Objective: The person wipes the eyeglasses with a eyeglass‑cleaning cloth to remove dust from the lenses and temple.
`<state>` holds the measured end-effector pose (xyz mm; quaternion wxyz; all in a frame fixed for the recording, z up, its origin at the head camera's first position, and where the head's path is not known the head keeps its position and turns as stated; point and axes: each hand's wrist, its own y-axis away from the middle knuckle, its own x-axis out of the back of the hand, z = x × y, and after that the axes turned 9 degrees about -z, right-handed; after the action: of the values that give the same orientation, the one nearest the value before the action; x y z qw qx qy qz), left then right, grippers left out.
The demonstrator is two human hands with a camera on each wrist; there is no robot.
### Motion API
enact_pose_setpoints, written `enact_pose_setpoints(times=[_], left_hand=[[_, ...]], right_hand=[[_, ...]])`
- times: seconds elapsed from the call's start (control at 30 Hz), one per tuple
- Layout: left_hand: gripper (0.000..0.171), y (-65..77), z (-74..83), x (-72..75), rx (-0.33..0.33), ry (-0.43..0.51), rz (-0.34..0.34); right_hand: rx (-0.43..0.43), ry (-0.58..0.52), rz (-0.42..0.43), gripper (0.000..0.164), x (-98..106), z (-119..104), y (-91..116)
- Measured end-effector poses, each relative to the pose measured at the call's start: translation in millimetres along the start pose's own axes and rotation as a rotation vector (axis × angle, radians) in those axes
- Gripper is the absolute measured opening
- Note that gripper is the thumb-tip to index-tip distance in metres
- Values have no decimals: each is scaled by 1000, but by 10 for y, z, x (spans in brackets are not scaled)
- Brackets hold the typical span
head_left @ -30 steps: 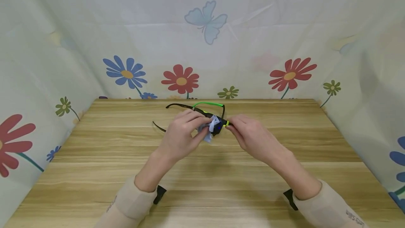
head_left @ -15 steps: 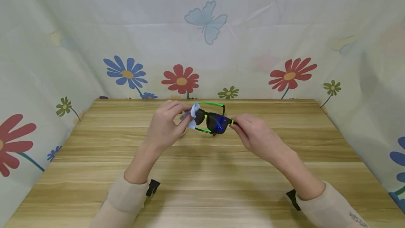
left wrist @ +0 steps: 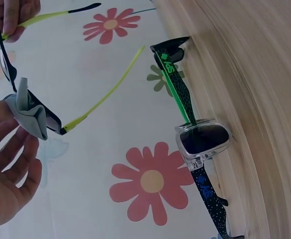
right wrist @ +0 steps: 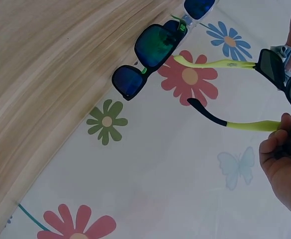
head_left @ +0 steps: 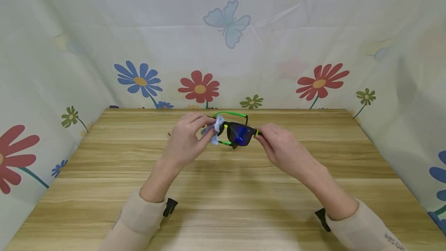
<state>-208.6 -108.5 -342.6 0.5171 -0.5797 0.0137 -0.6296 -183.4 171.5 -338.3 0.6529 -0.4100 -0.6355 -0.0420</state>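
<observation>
A pair of sunglasses (head_left: 239, 134) with a black front, blue mirrored lenses and yellow-green temples (right wrist: 235, 63) is held up above the table. My right hand (head_left: 283, 142) grips it at the hinge end of the right temple, thumb and fingertips pinched together. With my left hand (head_left: 186, 138) I pinch a light blue cloth (head_left: 217, 127) folded over the lens on the left side. In the left wrist view the cloth (left wrist: 30, 114) wraps that lens's lower part, and the other left fingers stay loosely bent. The cloth and left fingers hide most of this lens in the head view.
Behind the held pair, black-and-green sunglasses (right wrist: 157, 45) rest on the wooden table (head_left: 223, 196). Beside them lie clear-framed sunglasses (left wrist: 205, 138) with dark speckled temples. A flower-printed curtain (head_left: 271, 49) rises at the table's back and sides.
My left hand and the cloth have moved left from the right lens to the left lens, then slightly back right. The right hand keeps its grip, nearly still.
</observation>
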Motion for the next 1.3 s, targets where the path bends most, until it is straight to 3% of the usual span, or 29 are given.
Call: enact_pose_setpoints(times=[0.2,0.63,1.3], left_hand=[[17,9,-26,7,30,-27,-1],[17,25,-177,12,104,-88,-52],[20,23,38,16,-18,-77,-27]], right_hand=[[13,11,23,43,7,7,8],[31,32,46,46,18,20,18],[47,23,40,46,-36,3,-29]])
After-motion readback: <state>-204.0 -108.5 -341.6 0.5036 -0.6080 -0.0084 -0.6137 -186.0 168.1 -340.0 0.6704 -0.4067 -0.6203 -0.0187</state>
